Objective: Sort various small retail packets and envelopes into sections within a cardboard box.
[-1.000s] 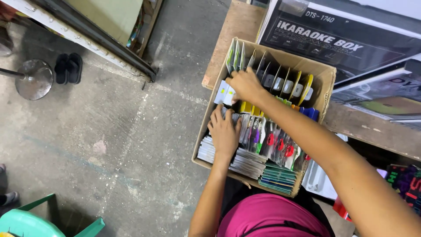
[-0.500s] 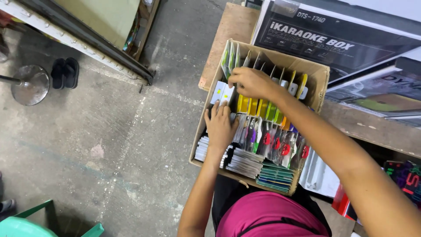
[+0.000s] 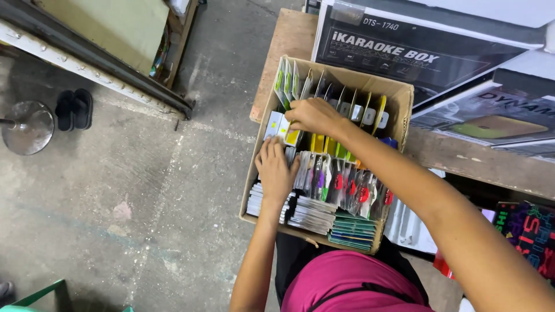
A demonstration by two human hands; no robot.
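Note:
An open cardboard box (image 3: 400, 98) rests on my lap and against a wooden bench edge. It is packed with upright rows of small flat packets in clear, yellow, green and red wrapping. My right hand (image 3: 312, 115) reaches across the box's far left part, fingers curled among the white and yellow packets (image 3: 278, 127); whether it grips one is hidden. My left hand (image 3: 275, 171) lies flat on the near left rows, fingers spread over clear packets (image 3: 324, 176). Stacks of grey and teal packets (image 3: 352, 230) fill the near edge.
Large printed black cartons (image 3: 416, 49) lie on the wooden bench (image 3: 289, 40) behind the box. A concrete floor (image 3: 144, 190) spreads to the left, with black sandals (image 3: 74, 108), a round metal stand base (image 3: 27, 127) and a metal frame (image 3: 98, 63). A colourful item (image 3: 529, 231) sits at right.
The view has shifted, so the box sits further left in frame. My right hand slid slightly toward me along the far left packets. My left hand stays on the near rows.

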